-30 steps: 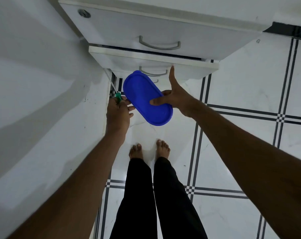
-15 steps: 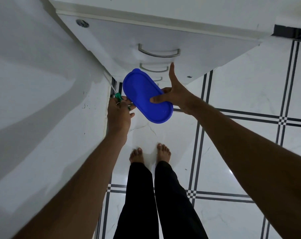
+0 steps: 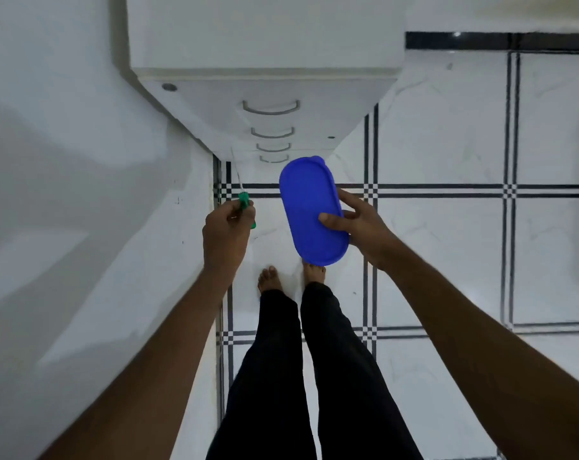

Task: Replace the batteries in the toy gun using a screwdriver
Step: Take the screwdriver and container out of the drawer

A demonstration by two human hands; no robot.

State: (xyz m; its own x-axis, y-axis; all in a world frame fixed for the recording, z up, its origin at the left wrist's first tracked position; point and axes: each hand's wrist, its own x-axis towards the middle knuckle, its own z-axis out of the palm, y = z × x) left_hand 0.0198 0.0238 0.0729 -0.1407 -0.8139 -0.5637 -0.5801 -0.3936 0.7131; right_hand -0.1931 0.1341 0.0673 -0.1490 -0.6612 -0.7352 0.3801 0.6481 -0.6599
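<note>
My left hand [image 3: 226, 232] is closed around a screwdriver [image 3: 245, 202] with a green handle, its thin metal shaft pointing up and away from me. My right hand [image 3: 358, 224] grips a blue oval plastic box [image 3: 309, 210] by its right side, thumb across the lid. Both hands hover at waist height in front of a white drawer unit. The box's contents are hidden by the lid. No toy gun or batteries are in view.
A white drawer unit [image 3: 271, 94] with several curved metal handles stands straight ahead, all drawers shut. A white surface [image 3: 82, 210] runs along the left. Below lies white tiled floor [image 3: 447, 260] with dark grid lines, and my bare feet [image 3: 291, 277] stand on it.
The open drawer has been pushed shut. My right hand has drawn back from the drawer front with the blue box, and both hands have pulled away from the unit.
</note>
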